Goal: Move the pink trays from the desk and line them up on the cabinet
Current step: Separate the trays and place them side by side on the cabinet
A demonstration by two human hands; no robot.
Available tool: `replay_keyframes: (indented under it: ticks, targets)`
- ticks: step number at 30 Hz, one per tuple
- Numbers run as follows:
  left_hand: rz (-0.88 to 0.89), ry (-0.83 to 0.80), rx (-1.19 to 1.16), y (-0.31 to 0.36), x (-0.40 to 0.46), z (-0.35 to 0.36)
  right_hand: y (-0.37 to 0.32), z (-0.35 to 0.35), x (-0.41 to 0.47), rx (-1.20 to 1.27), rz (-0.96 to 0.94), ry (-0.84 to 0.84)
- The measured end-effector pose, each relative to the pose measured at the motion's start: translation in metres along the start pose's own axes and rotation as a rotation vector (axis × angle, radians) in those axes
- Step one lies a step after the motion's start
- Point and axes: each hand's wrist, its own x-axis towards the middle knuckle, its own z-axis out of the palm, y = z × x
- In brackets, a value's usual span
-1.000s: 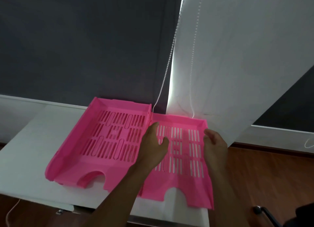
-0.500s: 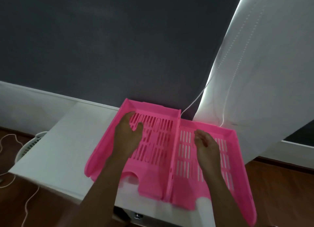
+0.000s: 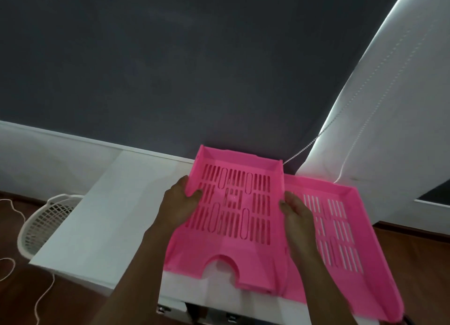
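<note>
Pink plastic trays sit side by side on a white cabinet [image 3: 104, 217] against a dark wall. The left tray [image 3: 233, 203], with slotted holes in its floor and an arched notch at its near edge, is gripped on both sides. The left hand [image 3: 180, 205] clamps its left wall, thumb inside on the floor, fingers outside. The right hand [image 3: 295, 211] closes on its right wall, where that wall touches the right tray [image 3: 341, 227]. The right tray's near corner hangs past the cabinet's front edge. A white mesh basket [image 3: 46, 217] stands on the wooden floor just left of the cabinet. A bead cord [image 3: 302, 150] hangs behind the trays.
</note>
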Motion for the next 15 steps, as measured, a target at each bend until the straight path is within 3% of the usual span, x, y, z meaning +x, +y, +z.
replay_keyframes:
  ticks: [9, 15]
  targets:
    - [0.093, 0.005, -0.075, -0.011, 0.005, -0.040, -0.007, 0.029, -0.022, 0.088, 0.021, 0.059]
    - [0.080, 0.115, -0.045, -0.035, 0.005, -0.099, -0.024, 0.085, -0.042, 0.165, -0.003, -0.044]
